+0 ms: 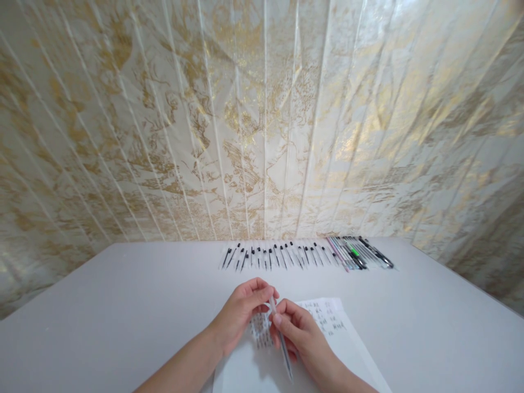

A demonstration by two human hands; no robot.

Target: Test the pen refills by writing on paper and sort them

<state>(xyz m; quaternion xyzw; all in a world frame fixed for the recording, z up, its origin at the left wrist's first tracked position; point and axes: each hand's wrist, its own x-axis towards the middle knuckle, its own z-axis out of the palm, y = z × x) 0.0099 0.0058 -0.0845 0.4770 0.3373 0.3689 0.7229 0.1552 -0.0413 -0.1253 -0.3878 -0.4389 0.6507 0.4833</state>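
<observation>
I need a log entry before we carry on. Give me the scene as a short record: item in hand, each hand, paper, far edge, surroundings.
Item in hand: clear-barrelled pen, slanted, lower end toward the person
Right hand: thumb and fingers on the barrel
Left hand: at the pen's upper end; firmness of grip unclear
Paper: beneath the hands, handwriting toward its far end
Far edge: row of slim black-ended items; pens bunched to their right
Surroundings: pale table, gold-patterned covering behind
</observation>
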